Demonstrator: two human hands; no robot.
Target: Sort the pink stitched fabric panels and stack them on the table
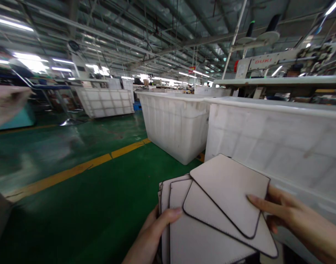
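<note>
My left hand (153, 234) grips a fanned stack of pale pink fabric pieces with dark stitched edges (195, 234), thumb pressed on the front of the stack. My right hand (297, 223) pinches the right edge of the top piece (228, 190), which is turned at an angle across the others. Both hands are low in the view, just in front of a large white plastic bin (280, 143).
A second white bin (175, 123) stands further back, a third (104, 102) across the aisle. A green floor with a yellow line (74, 170) stretches left. Behind the bins a table carries a white sewing machine (269, 60). A person's head shows behind it.
</note>
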